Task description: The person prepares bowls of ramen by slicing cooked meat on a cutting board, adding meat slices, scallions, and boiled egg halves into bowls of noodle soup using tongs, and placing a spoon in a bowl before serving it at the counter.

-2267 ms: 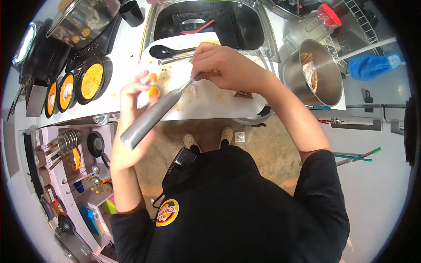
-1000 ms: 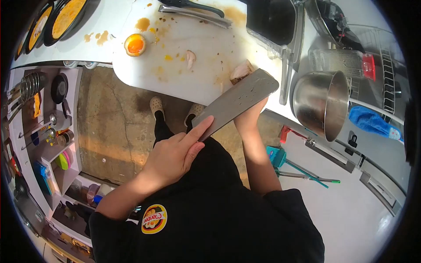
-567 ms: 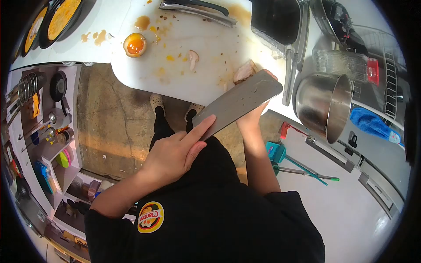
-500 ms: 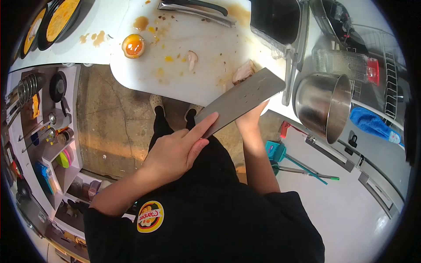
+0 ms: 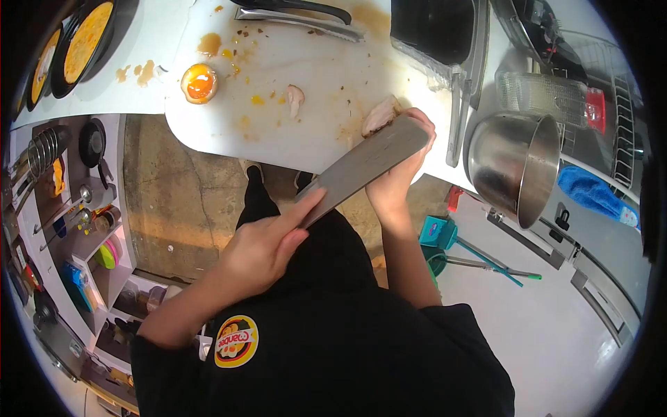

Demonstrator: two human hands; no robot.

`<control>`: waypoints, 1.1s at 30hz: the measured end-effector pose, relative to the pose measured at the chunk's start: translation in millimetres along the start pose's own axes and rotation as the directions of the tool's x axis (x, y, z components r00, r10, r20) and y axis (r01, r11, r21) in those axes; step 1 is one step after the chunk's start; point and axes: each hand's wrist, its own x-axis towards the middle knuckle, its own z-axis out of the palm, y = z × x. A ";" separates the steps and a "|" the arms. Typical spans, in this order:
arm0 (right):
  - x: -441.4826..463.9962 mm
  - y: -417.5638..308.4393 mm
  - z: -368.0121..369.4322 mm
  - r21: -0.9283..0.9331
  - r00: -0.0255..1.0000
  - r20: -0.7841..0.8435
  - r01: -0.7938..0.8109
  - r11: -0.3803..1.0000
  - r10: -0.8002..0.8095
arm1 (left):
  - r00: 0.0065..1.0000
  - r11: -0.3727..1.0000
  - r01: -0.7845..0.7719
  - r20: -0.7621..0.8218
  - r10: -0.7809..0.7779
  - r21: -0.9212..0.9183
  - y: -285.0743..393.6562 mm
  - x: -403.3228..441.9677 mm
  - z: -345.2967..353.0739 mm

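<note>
My left hand (image 5: 257,254) is closed around the cleaver (image 5: 368,163), its index finger stretched along the blade and the handle hidden in the grip. The broad blade slants up to the right, just off the near edge of the white cutting board (image 5: 313,132). Partly behind the blade's far end, my right hand (image 5: 396,177) curls its fingers at the right end of a piece of cooked meat (image 5: 380,117). The blade hides part of this hold. A small meat slice (image 5: 295,101) and a halved soft-yolk egg (image 5: 199,84) lie on the board.
Black-handled tongs (image 5: 299,17) lie at the board's back. Bowls of orange soup (image 5: 89,42) stand far left. To the right are a dark container (image 5: 438,31), a steel pot (image 5: 511,167) and a wire rack (image 5: 618,132). Shelves (image 5: 90,257) line the left side.
The cleaver has shifted left and slightly down with my left hand. More of my right hand's fingers now show beyond the blade's end, beside the meat. The view has shifted slightly.
</note>
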 end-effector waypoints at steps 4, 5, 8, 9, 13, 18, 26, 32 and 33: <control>-0.9 4.3 -0.7 -0.065 0.999 0.051 -0.016 0.998 0.020 | 1.000 1.000 -0.011 0.021 0.011 -0.003 -7.7 -10.8 -6.9; -2.2 6.0 -0.1 -0.035 0.999 0.040 -0.012 0.999 0.013 | 1.000 1.000 -0.009 0.019 0.010 -0.004 -6.1 -8.4 -6.9; -6.3 7.4 -1.0 -0.050 0.997 0.059 -0.046 0.998 0.049 | 0.998 0.999 0.028 0.049 -0.030 0.030 9.7 16.9 -4.2; -7.4 7.5 -2.0 -0.096 0.992 0.083 -0.085 0.992 0.093 | 1.000 1.000 -0.001 0.029 0.001 0.011 13.3 26.1 -0.9; -4.6 2.0 -3.4 -0.063 0.993 0.076 -0.086 0.994 0.091 | 0.998 0.998 0.021 0.068 -0.017 -0.067 34.4 55.6 -1.5; -1.5 -2.2 -1.2 -0.071 0.998 0.038 -0.041 0.997 0.043 | 1.000 0.999 0.001 0.019 0.000 -0.036 17.1 30.2 7.2; -1.7 1.1 -2.0 -0.033 0.998 0.033 -0.046 0.998 0.047 | 1.000 0.999 -0.024 -0.021 0.024 -0.022 16.2 22.8 3.9; 0.0 -1.3 -0.3 -0.013 0.996 0.025 -0.085 0.996 0.086 | 0.999 0.998 0.035 0.041 -0.033 -0.057 32.9 58.7 -1.8; 0.4 -2.3 -1.2 0.002 0.996 0.031 -0.080 0.997 0.080 | 0.997 0.994 0.070 0.037 -0.067 -0.084 30.8 51.7 0.1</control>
